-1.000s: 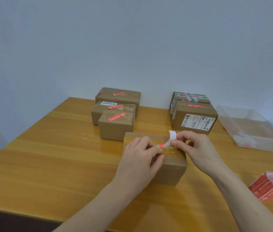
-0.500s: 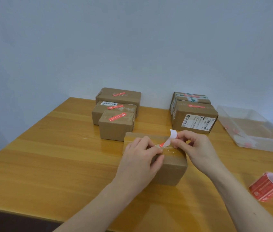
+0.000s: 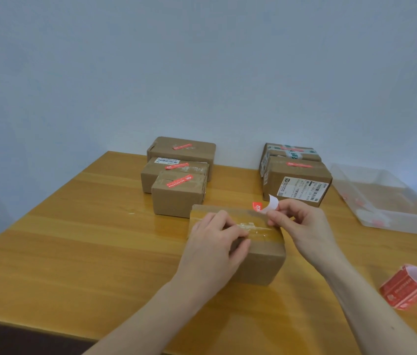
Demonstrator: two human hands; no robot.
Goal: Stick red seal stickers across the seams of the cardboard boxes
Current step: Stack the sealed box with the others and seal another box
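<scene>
A taped brown cardboard box [image 3: 258,254] is being steadied on the wooden table [image 3: 74,242] by the left hand [image 3: 215,248]; a red seal sticker [image 3: 258,207] with curling white backing is being pinched by the right hand [image 3: 304,226] above the box; a red sticker roll [image 3: 407,288] is lying near the right forearm.

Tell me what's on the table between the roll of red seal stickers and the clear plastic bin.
Nothing: in the head view only bare wooden table lies between the roll of red seal stickers and the clear plastic bin.
</scene>
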